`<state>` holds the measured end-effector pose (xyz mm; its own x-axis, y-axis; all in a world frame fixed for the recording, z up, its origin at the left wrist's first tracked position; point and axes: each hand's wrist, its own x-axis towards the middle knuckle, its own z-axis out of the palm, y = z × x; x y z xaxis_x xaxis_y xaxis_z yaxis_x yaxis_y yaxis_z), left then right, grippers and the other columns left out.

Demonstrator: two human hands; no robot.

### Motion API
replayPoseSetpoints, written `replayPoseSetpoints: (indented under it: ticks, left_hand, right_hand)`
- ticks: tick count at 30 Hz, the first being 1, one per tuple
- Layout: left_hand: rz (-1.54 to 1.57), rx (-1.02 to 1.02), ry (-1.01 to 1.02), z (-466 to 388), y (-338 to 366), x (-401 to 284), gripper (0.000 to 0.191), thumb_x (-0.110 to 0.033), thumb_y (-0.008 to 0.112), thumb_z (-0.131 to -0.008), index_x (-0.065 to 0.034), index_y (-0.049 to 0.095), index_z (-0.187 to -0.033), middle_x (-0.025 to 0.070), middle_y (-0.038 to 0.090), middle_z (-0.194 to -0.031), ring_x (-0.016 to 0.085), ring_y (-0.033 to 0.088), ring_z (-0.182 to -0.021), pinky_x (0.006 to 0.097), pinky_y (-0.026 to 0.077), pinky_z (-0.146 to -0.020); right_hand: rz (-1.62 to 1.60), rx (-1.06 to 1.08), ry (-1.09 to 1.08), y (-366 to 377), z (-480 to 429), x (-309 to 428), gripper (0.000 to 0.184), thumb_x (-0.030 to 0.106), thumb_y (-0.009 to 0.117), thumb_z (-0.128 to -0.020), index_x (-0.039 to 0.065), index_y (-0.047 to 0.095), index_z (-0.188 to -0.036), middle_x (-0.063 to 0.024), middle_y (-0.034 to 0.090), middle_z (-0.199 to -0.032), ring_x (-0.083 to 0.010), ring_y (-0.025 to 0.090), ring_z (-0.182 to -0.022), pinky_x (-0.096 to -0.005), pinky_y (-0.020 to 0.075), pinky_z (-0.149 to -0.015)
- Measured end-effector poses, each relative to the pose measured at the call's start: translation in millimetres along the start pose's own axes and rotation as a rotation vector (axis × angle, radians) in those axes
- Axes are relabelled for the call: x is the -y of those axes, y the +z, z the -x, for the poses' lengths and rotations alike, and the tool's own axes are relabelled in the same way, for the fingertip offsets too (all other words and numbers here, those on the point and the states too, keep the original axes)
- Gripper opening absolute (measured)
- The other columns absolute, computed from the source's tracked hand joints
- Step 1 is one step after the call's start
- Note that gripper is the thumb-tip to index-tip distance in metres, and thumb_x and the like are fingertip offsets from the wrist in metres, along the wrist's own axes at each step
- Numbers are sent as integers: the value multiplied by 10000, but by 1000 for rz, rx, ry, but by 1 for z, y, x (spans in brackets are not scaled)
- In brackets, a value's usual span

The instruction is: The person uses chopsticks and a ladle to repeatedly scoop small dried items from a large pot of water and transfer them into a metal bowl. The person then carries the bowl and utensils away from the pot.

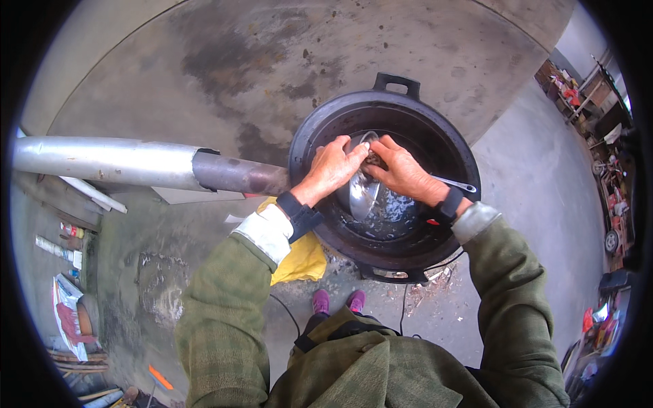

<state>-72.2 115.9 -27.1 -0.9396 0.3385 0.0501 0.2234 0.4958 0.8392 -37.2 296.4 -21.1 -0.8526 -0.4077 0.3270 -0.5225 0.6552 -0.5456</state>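
A large black pan [331, 115] with two loop handles stands before me, with some water and wet residue at its bottom. Over it, my left hand [334, 163] grips the rim of a shiny metal bowl or lid [361, 196], which is tilted on edge. My right hand [403, 166] presses a brownish, fibrous wad [374, 159], perhaps a scrubber, against the same metal piece near its upper end. The exact kind of the metal piece is partly hidden by my fingers. A metal utensil handle [454, 183] leans on the pan's right inner wall.
A metal stovepipe [112, 159] runs from the left to the pan's side. Yellow cloth or plastic [301, 260] lies below it. Dark cables [404, 311] trail near my shoes. Cluttered shelves [604, 132] line the right edge; an orange-headed tool [160, 377] lies lower left.
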Motion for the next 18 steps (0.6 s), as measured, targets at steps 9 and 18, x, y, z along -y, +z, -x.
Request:
replayPoseSetpoints:
  ticks: [9, 18]
  left_hand:
    - [-48, -61, 93, 14, 2, -29, 583, -342, 571, -798, 46, 483, -1223, 327, 532, -1120, 404, 518, -1090, 397, 415, -926]
    - [-286, -268, 321, 11, 6, -16, 519, -254, 648, -751, -40, 514, -1203, 274, 556, -947, 390, 527, -888, 425, 438, -814]
  right_hand:
    - [-225, 267, 299, 33, 3, -18, 360, 173, 603, -848, -4, 494, -1143, -199, 581, -997, -358, 584, -952, -413, 460, -823]
    - [-165, 910, 421, 38, 10, -50, 393, 295, 638, -781, 35, 577, -1070, -93, 632, -857, -215, 625, -698, -299, 515, -622]
